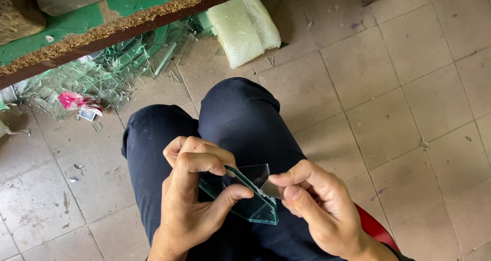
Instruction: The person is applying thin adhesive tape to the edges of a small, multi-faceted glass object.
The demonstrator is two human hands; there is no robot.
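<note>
My left hand (197,189) grips a small clear glass assembly (251,202) with green-tinted edges, thumb underneath and fingers curled over its top pane. My right hand (312,207) pinches a thin grey blade-like piece (271,189) against the glass where two panes meet. Both hands sit over my lap, above my dark blue trousers (240,117).
A heap of broken glass strips and shards (107,71) lies on the tiled floor (399,87) under a green-topped chipboard table edge (117,23). A bubble-wrap bundle (243,28) lies beyond my knees. Pink wrappers (76,102) sit at left. A red seat edge (373,227) shows beneath me.
</note>
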